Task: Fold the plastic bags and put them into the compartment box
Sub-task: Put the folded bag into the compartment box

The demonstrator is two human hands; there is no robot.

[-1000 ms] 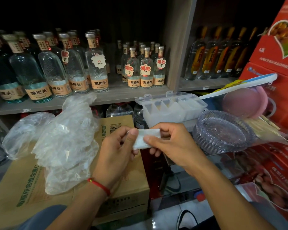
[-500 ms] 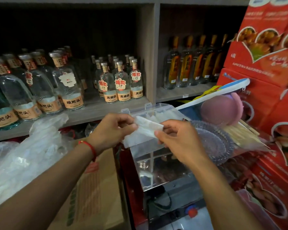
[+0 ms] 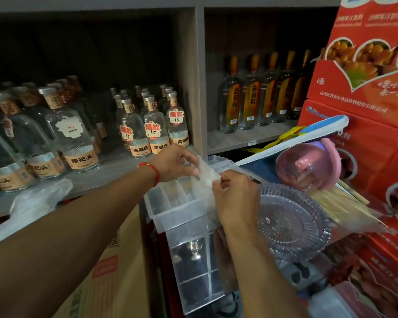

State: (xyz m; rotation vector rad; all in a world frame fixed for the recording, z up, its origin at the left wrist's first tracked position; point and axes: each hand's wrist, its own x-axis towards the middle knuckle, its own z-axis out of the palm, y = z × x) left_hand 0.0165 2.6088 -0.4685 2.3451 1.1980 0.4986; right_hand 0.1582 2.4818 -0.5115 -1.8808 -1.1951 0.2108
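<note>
Over compartment box [image 3: 170, 204], folded bag [image 3: 206, 174] slanting down-right

The right hand [image 3: 236, 198] hides the compartment box's [image 3: 170, 203] right-hand cells; the folded bag [image 3: 206, 175] is partly covered by fingers.

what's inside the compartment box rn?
The compartment box shows clear, seemingly bare cells on its near-left side. Both hands, left hand and right hand, hold a folded plastic bag over its middle, hiding the cells beneath.

Shop: price-tagged liquor bottles [image 3: 155, 134] on shelves [image 3: 248, 140].
</note>
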